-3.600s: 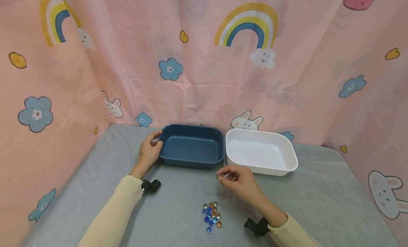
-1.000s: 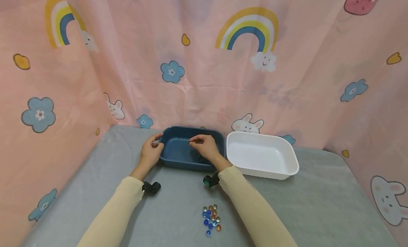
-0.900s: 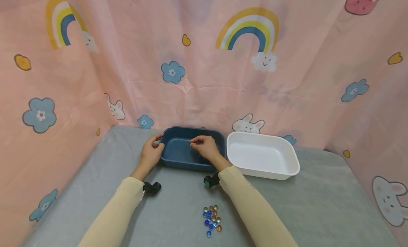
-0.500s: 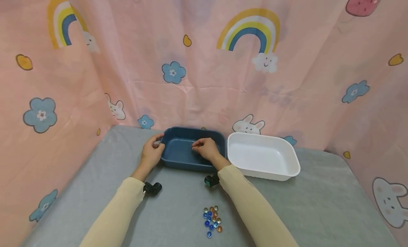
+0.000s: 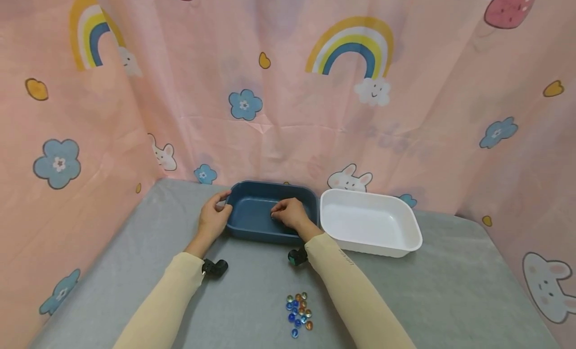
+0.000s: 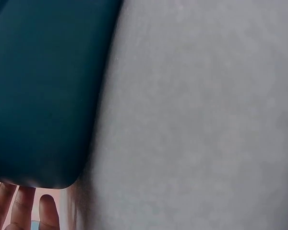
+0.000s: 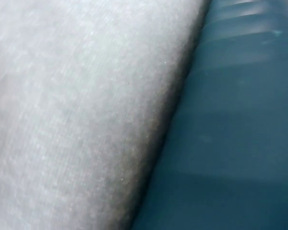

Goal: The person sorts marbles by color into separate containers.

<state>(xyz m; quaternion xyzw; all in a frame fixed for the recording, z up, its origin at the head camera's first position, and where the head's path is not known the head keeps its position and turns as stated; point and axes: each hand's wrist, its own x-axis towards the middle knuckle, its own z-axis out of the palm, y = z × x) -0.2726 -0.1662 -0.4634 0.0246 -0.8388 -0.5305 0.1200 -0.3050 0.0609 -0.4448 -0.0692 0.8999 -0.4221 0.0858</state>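
My left hand (image 5: 212, 221) holds the left end of the dark blue plastic tub (image 5: 265, 235), thumb and fingers at its rim. In the left wrist view, fingers (image 6: 21, 208) touch the tub's end wall (image 6: 43, 96). Inside the tub, low over its floor, is my right hand (image 5: 290, 214). Its curled fingertips pinch a small marble (image 5: 272, 215), mostly hidden by the fingers. Several glass marbles (image 5: 298, 323), blue, orange and clear, lie in a loose cluster on the grey cloth in front of the tub. The right wrist view shows only cloth and the tub's outer wall (image 7: 240, 139).
A white plastic tub (image 5: 369, 219) stands close against the blue one on the right. Grey cloth (image 5: 450, 289) covers the table. A pink printed curtain (image 5: 288, 139) hangs behind and at both sides. Black wrist cameras (image 5: 216, 268) sit below the hands.
My right hand has carried a marble from in front of the tubs into the blue tub, then lowered toward its floor. The left hand has kept its place on the blue tub's end.
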